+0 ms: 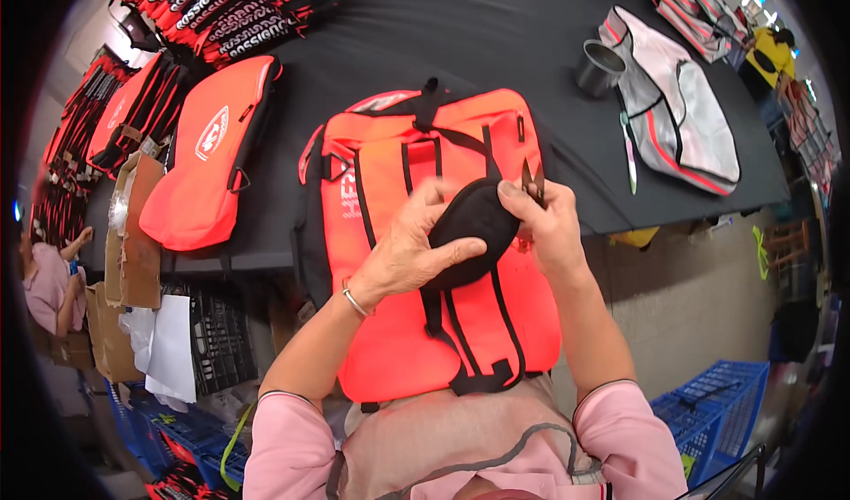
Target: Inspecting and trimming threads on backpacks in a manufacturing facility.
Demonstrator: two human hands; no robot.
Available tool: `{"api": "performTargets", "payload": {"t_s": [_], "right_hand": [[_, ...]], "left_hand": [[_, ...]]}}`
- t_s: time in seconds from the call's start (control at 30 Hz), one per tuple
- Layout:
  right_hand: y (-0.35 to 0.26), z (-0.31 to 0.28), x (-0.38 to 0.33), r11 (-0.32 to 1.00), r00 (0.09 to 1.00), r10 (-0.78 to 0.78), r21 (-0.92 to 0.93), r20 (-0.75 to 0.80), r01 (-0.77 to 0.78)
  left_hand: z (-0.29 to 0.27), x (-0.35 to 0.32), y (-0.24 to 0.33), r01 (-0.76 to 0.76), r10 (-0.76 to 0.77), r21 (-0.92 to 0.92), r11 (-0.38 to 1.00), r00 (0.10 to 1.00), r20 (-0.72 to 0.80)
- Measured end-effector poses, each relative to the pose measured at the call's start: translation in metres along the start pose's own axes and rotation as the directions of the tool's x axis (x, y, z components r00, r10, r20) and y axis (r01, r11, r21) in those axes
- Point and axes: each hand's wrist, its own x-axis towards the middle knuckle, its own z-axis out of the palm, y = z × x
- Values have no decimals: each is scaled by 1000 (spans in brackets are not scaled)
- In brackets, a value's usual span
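**A:** I'm looking down through the head camera. What do you want to know?

**B:** What are the hands doing?

**A:** My left hand lies on a black oval pad. The fingers are pressed together and laid flat along the pad, with the thumb under its edge. I think that keeps the pad from flopping. My right hand pinches the pad's far end with its fingertips. It also grips small black snips, points up. I think it holds them that way so they are handy.

**B:** Where is the pad?

**A:** It sits in the middle, held just above an orange backpack. The backpack lies flat, half on the black table and half over my lap. That puts it close to my hands.

**B:** How many bags are there?

**A:** One orange backpack in front of me. One more orange bag lies to the left on the table. One grey bag with red edges lies to the right. Beyond them is a heap of red and black straps, too many to count.

**B:** Anything else?

**A:** One grey cup stands near the grey bag. One thin tool lies just beside it. One blue crate sits on the floor to my right. Another person in pink is at the far left.
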Motion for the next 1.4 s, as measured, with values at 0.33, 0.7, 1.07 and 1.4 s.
{"api": "performTargets", "payload": {"t_s": [0.33, 0.7, 1.07, 1.4], "right_hand": [[42, -22, -25, 886, 901, 402, 180, 163, -428], [32, -21, -87, 936, 972, -155, -342, -178, 87], [32, -23, -78, 941, 977, -186, -307, -106, 146], [30, -32, -78, 988, 997, 19, -153, -75, -30]], "left_hand": [[28, -3, -30, -363, 376, 401, 841, 925, 50], [38, -14, -30, -165, 187, 236, 958, 979, -77], [41, -17, -29, -117, 127, 139, 983, 990, -62], [40, -20, -37, -150, 158, 147, 978, 986, -47]]}}
